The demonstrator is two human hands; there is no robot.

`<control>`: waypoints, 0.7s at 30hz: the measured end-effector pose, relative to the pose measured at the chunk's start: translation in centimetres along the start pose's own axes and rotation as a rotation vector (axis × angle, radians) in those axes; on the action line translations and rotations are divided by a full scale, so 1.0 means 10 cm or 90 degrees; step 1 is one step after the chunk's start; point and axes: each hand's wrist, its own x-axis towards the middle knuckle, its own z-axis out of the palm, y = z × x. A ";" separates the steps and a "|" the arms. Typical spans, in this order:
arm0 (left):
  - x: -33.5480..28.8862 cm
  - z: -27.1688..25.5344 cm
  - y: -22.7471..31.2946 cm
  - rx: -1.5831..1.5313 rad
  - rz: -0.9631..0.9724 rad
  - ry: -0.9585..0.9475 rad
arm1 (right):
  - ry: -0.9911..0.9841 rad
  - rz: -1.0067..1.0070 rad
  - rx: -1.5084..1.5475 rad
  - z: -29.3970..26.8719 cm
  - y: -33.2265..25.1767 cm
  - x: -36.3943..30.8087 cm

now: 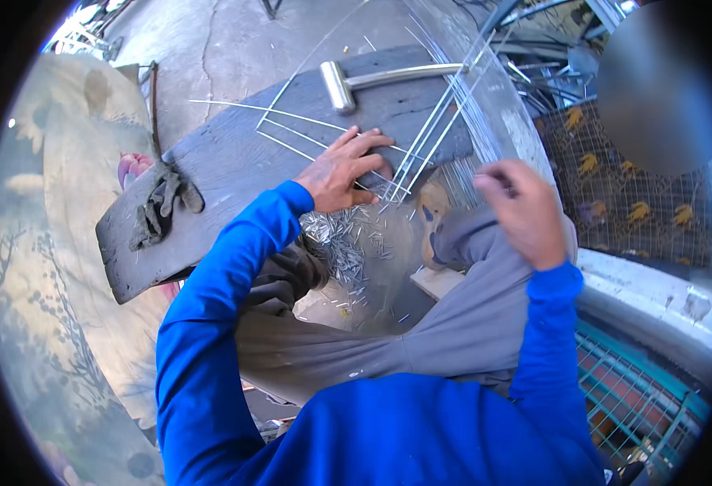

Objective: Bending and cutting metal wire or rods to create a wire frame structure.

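Observation:
My left hand (346, 168) lies flat on a dark wooden board (234, 170), fingers spread, pressing down the near ends of a bundle of thin metal wires (437, 121). The wires run up and away to the right. My right hand (522, 209) is raised over my right knee with its fingers curled; what it grips is blurred. A metal hammer (364, 79) lies on the far part of the board. A pile of short cut wire pieces (344, 243) lies on the ground below my left hand.
A crumpled grey glove (160, 206) lies on the board's left end. A few loose bent wires (283, 121) rest on the board. A wire-mesh cage (631, 202) stands to the right, green mesh (639, 397) lower right. Patterned cloth (56, 267) covers the left.

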 end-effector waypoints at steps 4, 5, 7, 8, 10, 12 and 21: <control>-0.01 0.02 0.12 0.030 -0.001 0.025 | -0.111 -0.023 -0.106 0.78 0.06 -0.13; -0.01 0.02 0.14 0.033 -0.005 0.033 | -0.121 -0.022 -0.135 0.88 0.08 -0.17; -0.04 0.04 0.14 0.038 -0.007 0.027 | -0.128 -0.035 -0.127 1.06 0.09 -0.24; -0.06 0.04 0.13 0.044 -0.005 0.026 | -0.136 -0.051 -0.122 1.13 0.08 -0.26; -0.08 0.04 0.12 0.050 -0.002 0.025 | -0.109 -0.049 -0.118 1.27 0.06 -0.28; -0.08 0.04 0.12 0.066 -0.005 0.031 | -0.073 -0.048 -0.127 1.37 0.06 -0.26; -0.08 0.05 0.12 0.107 -0.010 0.044 | -0.023 -0.009 -0.067 1.44 0.09 -0.19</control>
